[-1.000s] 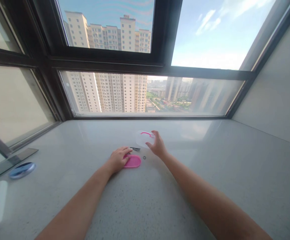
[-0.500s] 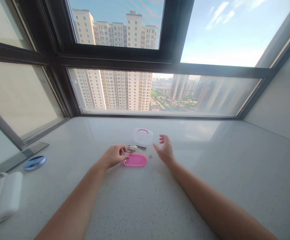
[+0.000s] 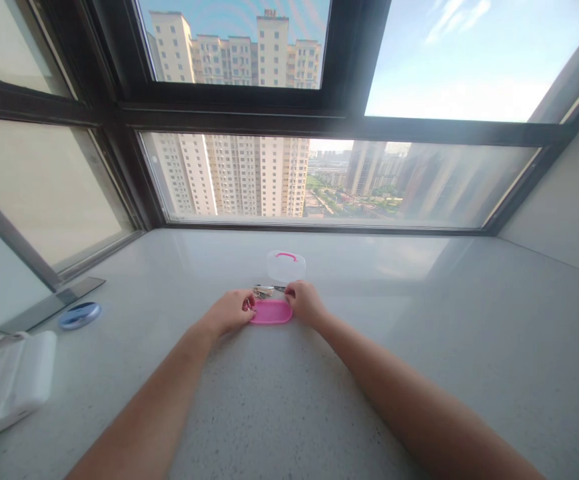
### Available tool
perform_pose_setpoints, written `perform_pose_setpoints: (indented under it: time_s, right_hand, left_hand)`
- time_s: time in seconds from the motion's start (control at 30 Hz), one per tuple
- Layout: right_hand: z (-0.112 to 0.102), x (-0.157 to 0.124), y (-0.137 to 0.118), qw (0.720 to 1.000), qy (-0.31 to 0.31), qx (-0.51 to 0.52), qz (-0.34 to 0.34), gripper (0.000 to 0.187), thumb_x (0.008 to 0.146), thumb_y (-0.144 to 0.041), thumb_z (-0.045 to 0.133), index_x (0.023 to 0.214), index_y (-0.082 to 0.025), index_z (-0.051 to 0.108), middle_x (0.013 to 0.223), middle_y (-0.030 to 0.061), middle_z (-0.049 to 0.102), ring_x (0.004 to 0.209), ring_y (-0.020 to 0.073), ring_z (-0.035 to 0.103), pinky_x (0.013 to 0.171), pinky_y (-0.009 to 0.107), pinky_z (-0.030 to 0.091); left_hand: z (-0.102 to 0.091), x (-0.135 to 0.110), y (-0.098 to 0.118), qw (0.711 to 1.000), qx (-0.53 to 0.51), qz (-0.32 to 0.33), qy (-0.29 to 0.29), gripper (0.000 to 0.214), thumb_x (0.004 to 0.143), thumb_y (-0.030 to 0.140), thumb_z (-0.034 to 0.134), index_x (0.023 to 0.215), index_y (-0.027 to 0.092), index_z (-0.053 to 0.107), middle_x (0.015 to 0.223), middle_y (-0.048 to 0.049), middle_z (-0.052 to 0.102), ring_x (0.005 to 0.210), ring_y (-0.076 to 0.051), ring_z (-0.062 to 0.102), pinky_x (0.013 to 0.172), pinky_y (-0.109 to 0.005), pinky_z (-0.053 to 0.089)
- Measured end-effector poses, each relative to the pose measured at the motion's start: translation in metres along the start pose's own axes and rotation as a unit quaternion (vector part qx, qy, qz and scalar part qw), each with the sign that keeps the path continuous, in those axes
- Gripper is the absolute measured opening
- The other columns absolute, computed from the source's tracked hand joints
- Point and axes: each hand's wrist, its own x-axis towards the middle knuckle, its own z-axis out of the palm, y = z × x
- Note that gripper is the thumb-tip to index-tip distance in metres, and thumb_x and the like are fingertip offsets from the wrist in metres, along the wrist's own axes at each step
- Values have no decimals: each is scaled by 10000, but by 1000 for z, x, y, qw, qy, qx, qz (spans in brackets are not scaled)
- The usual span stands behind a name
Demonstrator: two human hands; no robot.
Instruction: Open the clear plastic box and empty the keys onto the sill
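Note:
A shallow pink tray [image 3: 272,312] with rounded ends lies on the pale speckled sill. At its left end is my left hand [image 3: 230,312], fingers curled in, with a small shiny bit showing among them that is too small to name. My right hand [image 3: 307,304] is closed at the tray's right end, its fingertips by the rim; what they pinch is hidden. Just behind the tray lies a small heap of metal pieces [image 3: 263,291], with a thin dark tool [image 3: 280,289] beside it. Farther back sits a clear lid [image 3: 286,268] with a pink handle.
Over on the left are a round blue object [image 3: 80,315], a dark flat strip [image 3: 76,297] along the window, and a white device with a cable [image 3: 29,373]. Dark-framed windows [image 3: 319,127] border the sill at the back, and a white wall [image 3: 569,193] stands at the right.
My right hand has moved left and closed at the tray's right end, where a small ring lay in sight before; the ring is now hidden. My left hand stays at the left end.

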Motion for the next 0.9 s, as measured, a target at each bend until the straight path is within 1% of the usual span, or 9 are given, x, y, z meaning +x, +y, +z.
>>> perform_pose_setpoints:
  time_s: [0.1,0.17,0.27,0.3,0.4,0.47,0.53,0.73,0.9]
  right_hand:
    - [2,0,-4,1000,5,23,-16,197,723,-69,494,808,-140,656,801,48,609,693,110,524,662,202,388]
    - [-4,-7,-4,997,15,64,-36,201,733,-70,484,829,-138,646,830,40,601,673,90,521,643,186,401]
    - [-21,-19,-1,991,47,92,-80,205,714,-124,557,895,-170,642,914,43,591,817,122,535,668,199,418]
    - [-25,-21,0,992,42,83,-90,195,713,-142,570,888,-178,648,914,44,591,837,132,533,679,210,419]
    - [-29,-24,5,992,-29,55,-110,186,721,-144,564,869,-188,668,829,40,598,726,117,531,683,226,417]
    - [-25,-21,7,992,-65,39,-104,181,728,-128,543,833,-183,680,784,38,595,678,108,523,672,221,410]
    - [-18,-16,8,993,-70,21,-93,192,724,-97,519,783,-173,685,774,41,595,680,111,525,661,216,400]
    - [-5,-6,6,995,-43,18,-89,219,735,-76,476,795,-149,673,809,55,606,725,125,545,679,213,397]
    - [-9,-6,6,991,23,93,-92,229,764,-84,455,872,-148,647,832,40,611,713,103,537,674,193,406]
  left_hand:
    - [2,-1,4,1000,22,-5,18,196,667,201,485,836,194,584,711,-17,579,648,-148,534,566,-230,359]
    - [2,-1,5,999,34,-8,23,209,643,182,488,826,196,589,709,-21,580,645,-153,532,554,-232,353]
    - [1,-1,7,999,44,-14,30,205,619,168,492,789,194,604,686,-20,582,634,-153,532,550,-233,352]
    - [0,-1,7,998,45,-17,33,203,617,168,493,781,193,610,675,-20,583,630,-153,533,551,-233,353]
    - [-3,-1,8,997,44,-23,51,195,617,177,499,766,189,624,654,-18,588,624,-152,534,560,-236,358]
    - [-5,0,6,997,38,-25,70,181,622,186,501,751,184,628,642,-15,591,610,-147,531,570,-237,364]
    - [-6,1,3,995,29,-30,94,175,632,195,495,743,178,630,634,-12,593,599,-141,530,581,-237,370]
    - [-3,6,-19,978,-17,-87,188,238,697,246,468,850,164,630,694,-20,626,665,-154,580,643,-246,416]
    - [5,11,-33,972,-66,-105,198,253,745,315,474,908,162,592,825,-30,656,694,-140,624,663,-223,469]
